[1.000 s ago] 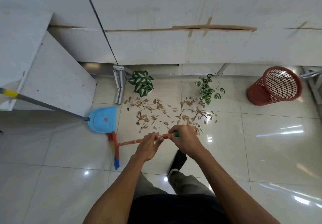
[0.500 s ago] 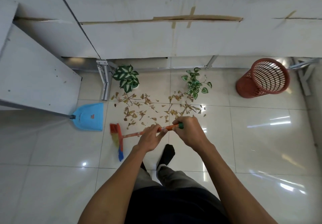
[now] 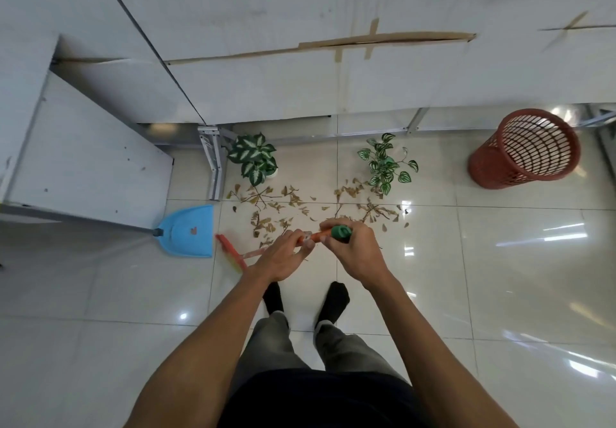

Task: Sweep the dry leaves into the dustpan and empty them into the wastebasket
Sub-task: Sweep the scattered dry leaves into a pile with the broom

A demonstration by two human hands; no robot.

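Task status: early stage, judged from the layout. The leaves (image 3: 300,207) are seen scattered loose over the floor (image 3: 500,277), in front of two potted plants (image 3: 255,159) by the wall and just ahead of the hands; no gathered pile is seen. The dustpan (image 3: 190,231) is lying flat on the floor to the left of the leaves, its mouth turned toward them, its long handle running off to the left; no leaves are seen in it, only a small red mark. The wastebasket (image 3: 526,147) is standing upright at far right near the wall, well apart from both leaves and dustpan; no leaves are visible inside. Gathering, loading of the pan and emptying are all judged to remain. Hands: the broom (image 3: 233,257) is held in both. The left hand (image 3: 283,257) is wrapped round the orange shaft lower down, fingers curled over it. The right hand (image 3: 353,251) is closed round the top end, just below the green cap, which shows above the fingers. The broom head is set on the floor just right of the dustpan's mouth, at the near-left edge of the leaves.
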